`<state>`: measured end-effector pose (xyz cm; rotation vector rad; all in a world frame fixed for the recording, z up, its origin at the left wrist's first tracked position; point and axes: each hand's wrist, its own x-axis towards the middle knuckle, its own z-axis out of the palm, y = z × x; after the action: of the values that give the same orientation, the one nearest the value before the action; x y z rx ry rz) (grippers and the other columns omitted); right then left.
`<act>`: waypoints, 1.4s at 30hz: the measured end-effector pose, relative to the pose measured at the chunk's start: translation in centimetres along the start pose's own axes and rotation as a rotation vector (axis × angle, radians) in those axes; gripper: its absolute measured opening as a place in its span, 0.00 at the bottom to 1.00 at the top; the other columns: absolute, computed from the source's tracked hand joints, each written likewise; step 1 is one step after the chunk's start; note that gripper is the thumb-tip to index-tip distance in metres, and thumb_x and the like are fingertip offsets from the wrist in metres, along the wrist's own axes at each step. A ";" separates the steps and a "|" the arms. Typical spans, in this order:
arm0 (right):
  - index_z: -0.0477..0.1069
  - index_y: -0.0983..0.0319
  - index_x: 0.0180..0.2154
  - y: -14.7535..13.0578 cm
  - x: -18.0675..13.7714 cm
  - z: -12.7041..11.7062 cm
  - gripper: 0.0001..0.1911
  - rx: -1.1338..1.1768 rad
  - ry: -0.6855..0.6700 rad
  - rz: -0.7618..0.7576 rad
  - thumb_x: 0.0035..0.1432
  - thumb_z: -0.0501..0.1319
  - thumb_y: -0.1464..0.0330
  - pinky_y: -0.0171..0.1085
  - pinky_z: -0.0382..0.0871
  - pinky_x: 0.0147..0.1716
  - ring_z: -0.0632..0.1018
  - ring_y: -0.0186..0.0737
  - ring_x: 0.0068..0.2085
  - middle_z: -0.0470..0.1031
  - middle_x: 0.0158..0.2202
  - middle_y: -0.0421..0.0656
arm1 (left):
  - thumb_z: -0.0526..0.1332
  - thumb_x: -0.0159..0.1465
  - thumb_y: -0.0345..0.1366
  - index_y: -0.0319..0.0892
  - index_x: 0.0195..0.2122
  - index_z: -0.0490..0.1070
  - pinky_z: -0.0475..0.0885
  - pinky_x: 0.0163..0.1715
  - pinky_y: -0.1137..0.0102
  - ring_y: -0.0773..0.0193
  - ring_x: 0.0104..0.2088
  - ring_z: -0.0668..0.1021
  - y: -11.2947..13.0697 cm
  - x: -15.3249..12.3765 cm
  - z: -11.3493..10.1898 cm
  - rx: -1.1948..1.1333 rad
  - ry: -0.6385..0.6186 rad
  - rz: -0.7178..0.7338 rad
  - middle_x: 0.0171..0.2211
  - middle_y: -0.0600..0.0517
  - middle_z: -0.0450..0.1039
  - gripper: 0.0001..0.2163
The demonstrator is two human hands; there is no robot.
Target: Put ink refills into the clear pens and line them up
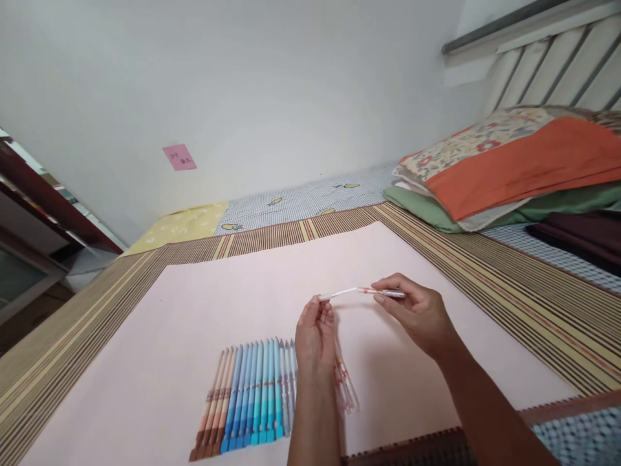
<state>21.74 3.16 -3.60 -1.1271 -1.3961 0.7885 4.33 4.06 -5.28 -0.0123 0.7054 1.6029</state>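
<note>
My left hand pinches the near end of a slim white pen refill above the paper. Facing it, my right hand grips a clear pen barrel with red markings between thumb and fingers. The refill's far tip meets the barrel's open end; I cannot tell how far it goes in. Below lies a row of pens, sorted from brown through blue and turquoise to clear grey. My left forearm hides part of that row. Several red-marked clear pens lie just right of the forearm.
A large pale pink sheet covers the striped mat. Folded orange and floral cloths are piled at the right, beside a white slatted headboard. A pink note sticks to the wall.
</note>
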 end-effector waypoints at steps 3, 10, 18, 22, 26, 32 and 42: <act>0.78 0.60 0.38 -0.5 0.0 -0.3 0.11 -0.058 -0.017 -0.063 0.58 0.67 0.60 0.37 0.75 0.37 0.80 0.42 0.39 0.79 0.37 0.44 | 0.61 0.66 0.24 0.34 0.29 0.75 0.74 0.27 0.80 0.72 0.24 0.77 -0.1 0.1 -0.2 0.024 -0.014 0.023 0.24 0.49 0.75 0.09; 0.78 0.58 0.37 -1.9 -0.1 -0.5 0.07 -0.184 -0.079 -0.156 0.61 0.63 0.63 0.36 0.73 0.35 0.78 0.41 0.39 0.78 0.38 0.44 | 0.70 0.58 0.27 0.35 0.29 0.75 0.73 0.26 0.80 0.72 0.23 0.76 -0.2 0.1 -0.6 0.121 -0.064 0.088 0.24 0.51 0.76 0.05; 0.78 0.57 0.39 -1.8 -0.3 0.8 0.07 -0.215 -0.119 -0.193 0.62 0.62 0.65 0.37 0.74 0.37 0.79 0.43 0.42 0.79 0.40 0.44 | 0.77 0.49 0.37 0.36 0.25 0.73 0.69 0.23 0.80 0.74 0.21 0.73 -0.3 -0.4 -0.3 0.224 -0.162 0.092 0.23 0.52 0.74 0.15; 0.79 0.57 0.39 -1.8 -0.5 0.8 0.07 -0.208 -0.129 -0.189 0.62 0.62 0.65 0.39 0.75 0.40 0.80 0.44 0.43 0.80 0.40 0.44 | 0.78 0.47 0.40 0.36 0.26 0.73 0.67 0.21 0.81 0.74 0.19 0.72 -0.3 -0.3 -0.5 0.265 -0.148 0.097 0.22 0.52 0.74 0.17; 0.79 0.57 0.38 -1.8 -0.4 0.7 0.07 -0.203 -0.130 -0.180 0.61 0.63 0.64 0.40 0.75 0.41 0.80 0.44 0.42 0.81 0.39 0.44 | 0.77 0.49 0.39 0.35 0.26 0.74 0.69 0.23 0.80 0.74 0.21 0.73 -0.1 -0.4 -0.6 0.259 -0.186 0.075 0.23 0.51 0.75 0.15; 0.80 0.58 0.37 -1.9 -0.4 0.6 0.10 -0.183 -0.153 -0.067 0.60 0.63 0.61 0.37 0.74 0.36 0.81 0.44 0.40 0.82 0.37 0.43 | 0.74 0.51 0.29 0.34 0.38 0.80 0.74 0.31 0.77 0.68 0.31 0.79 0.5 -0.7 -0.7 0.198 -0.278 -0.005 0.33 0.47 0.79 0.12; 0.80 0.59 0.38 -1.7 -0.5 1.1 0.12 -0.177 -0.185 -0.014 0.62 0.62 0.59 0.35 0.72 0.33 0.81 0.41 0.37 0.83 0.36 0.41 | 0.71 0.57 0.33 0.39 0.47 0.77 0.75 0.45 0.68 0.58 0.47 0.79 0.3 -1.1 -0.5 0.097 -0.312 -0.074 0.48 0.41 0.78 0.16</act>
<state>20.30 2.28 -2.36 -1.2020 -1.6534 0.7866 4.07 2.84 -5.13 0.2740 0.5319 1.4571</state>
